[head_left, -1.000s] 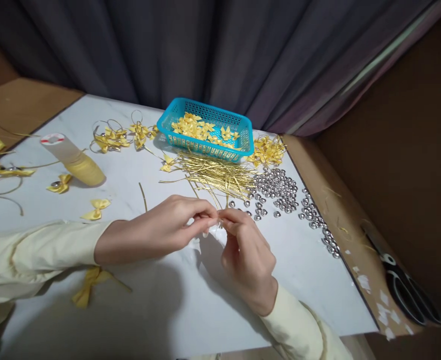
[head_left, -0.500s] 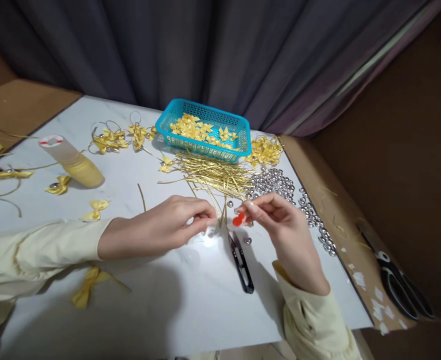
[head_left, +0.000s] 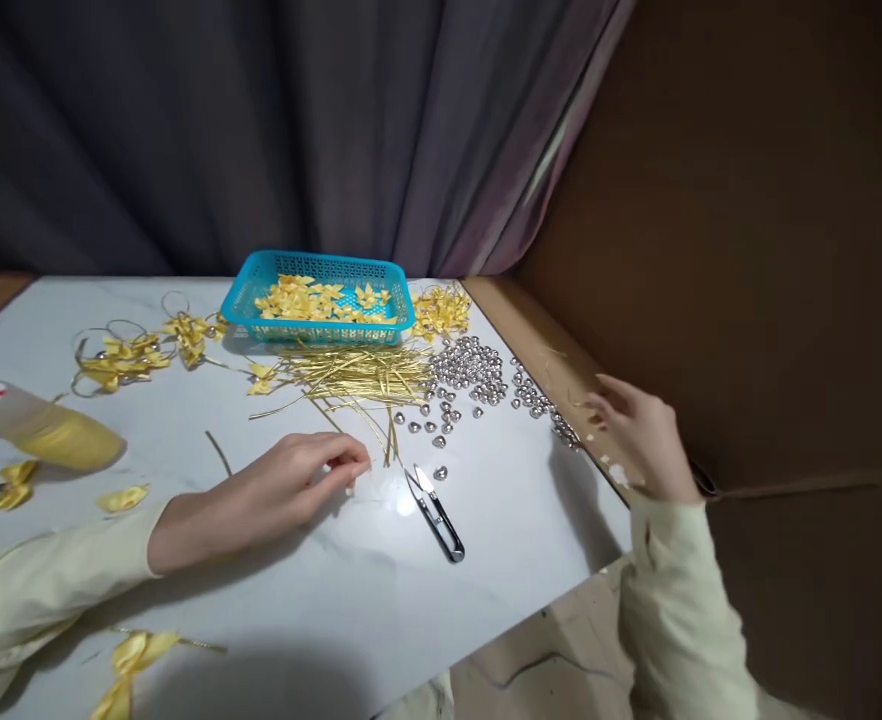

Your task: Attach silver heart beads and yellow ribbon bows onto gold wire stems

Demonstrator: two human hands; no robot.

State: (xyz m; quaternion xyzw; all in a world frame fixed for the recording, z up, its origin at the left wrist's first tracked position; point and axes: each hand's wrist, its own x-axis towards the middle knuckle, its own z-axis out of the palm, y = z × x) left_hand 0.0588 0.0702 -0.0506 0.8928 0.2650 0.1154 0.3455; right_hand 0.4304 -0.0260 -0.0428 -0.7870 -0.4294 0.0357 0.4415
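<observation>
My left hand (head_left: 283,487) is held low over the white table, thumb and forefinger pinched together; what lies between the fingertips, if anything, is too small to make out. Black-handled thread snips (head_left: 445,530) lie to its right with the blades apart. Beyond the hand is a heap of gold twist ties (head_left: 358,375), a few strands trailing toward me. My right hand (head_left: 640,435) is past the table's right edge, fingers apart, with nothing visible in it. Closest to it are silver heart-shaped beads (head_left: 535,393), beside a larger bead pile (head_left: 467,362).
A blue basket (head_left: 313,333) of yellow ribbon bows stands at the back, before a dark curtain (head_left: 186,130). More bows (head_left: 122,358) lie on the left, near a ribbon-wrapped tube (head_left: 66,440). A brown ledge (head_left: 512,310) borders the right edge.
My right hand has swung right, past the table edge; the red piece it held no longer shows. My left hand keeps its pinch near the snips. The view has turned right.
</observation>
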